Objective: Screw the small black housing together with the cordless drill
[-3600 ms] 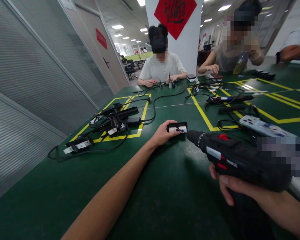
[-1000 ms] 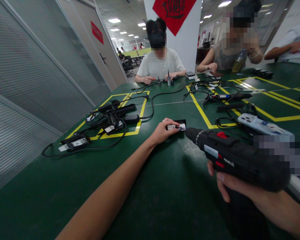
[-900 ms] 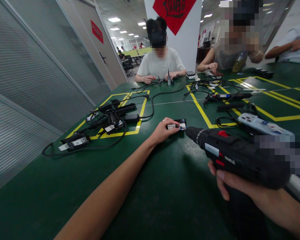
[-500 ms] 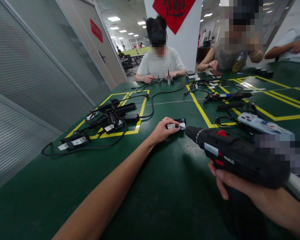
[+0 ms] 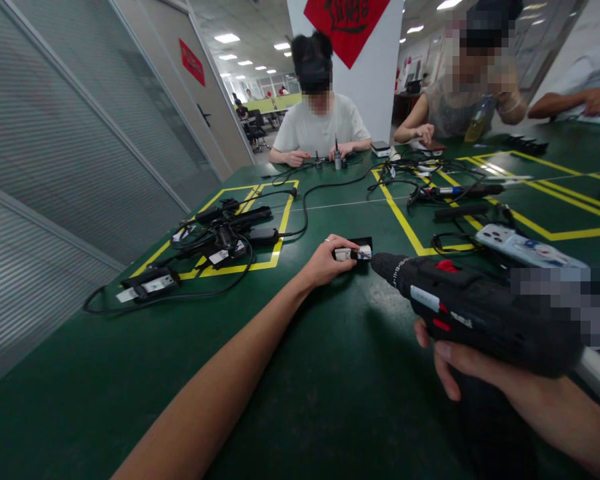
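Observation:
My left hand reaches across the green table and pinches a small black block with a white label, holding it down on the tabletop. My right hand grips a black cordless drill with red buttons from below. The drill's nose points left at the block's right end and nearly touches it; the bit itself is too small to make out.
A tangle of black adapters and cables lies in a yellow-taped box to the left. A white power strip and more cables lie to the right. Across the table sit other people, one in a white shirt.
The block has been tipped from standing on edge to lying flatter under my left fingers. The drill stays close to its right end, shifting only slightly.

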### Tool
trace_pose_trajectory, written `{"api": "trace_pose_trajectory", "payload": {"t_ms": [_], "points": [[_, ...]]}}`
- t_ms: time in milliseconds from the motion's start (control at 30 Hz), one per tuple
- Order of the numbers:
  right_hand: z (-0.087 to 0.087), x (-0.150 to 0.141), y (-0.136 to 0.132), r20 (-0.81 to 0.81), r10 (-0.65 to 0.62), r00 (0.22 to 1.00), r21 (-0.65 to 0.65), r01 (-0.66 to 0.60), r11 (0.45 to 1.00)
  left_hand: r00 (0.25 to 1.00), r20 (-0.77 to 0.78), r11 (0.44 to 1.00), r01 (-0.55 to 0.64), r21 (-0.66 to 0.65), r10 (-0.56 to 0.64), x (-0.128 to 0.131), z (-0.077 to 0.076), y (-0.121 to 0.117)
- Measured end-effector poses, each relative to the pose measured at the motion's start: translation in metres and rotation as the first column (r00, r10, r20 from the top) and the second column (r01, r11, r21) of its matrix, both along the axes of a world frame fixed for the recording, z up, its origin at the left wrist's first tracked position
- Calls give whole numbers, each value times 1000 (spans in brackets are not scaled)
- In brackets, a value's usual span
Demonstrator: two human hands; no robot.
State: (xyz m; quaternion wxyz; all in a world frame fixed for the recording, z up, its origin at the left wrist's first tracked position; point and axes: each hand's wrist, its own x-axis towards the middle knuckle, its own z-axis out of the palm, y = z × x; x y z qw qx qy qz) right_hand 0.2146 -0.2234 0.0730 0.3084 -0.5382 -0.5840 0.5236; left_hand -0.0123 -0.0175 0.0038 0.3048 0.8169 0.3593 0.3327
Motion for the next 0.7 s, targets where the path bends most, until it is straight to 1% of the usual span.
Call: {"api": "trace_pose_trajectory", "payload": {"t_ms": [200,367,467,633,700], "points": [[-1,0,0,-35,4,999,-16,-5,1000,1000,-12,1000,-4,3,4,0,1,0],[-1,2,0,53,6,999,10,-6,1000,1000,-14,1000,9,12,-9,-1,0,1],[0,1,0,26,23,999,18,-24,1000,1000,-8,1000,5,18,-5,-1,-1,1],[-2,0,1,-33,17,999,35,-16,999,1000,20,1000,17,16,-18,0,-2,0],[-3,1,2,-33,19,999,35,-18,999,999,27,1000,18,16,-18,0,-2,-1]]}}
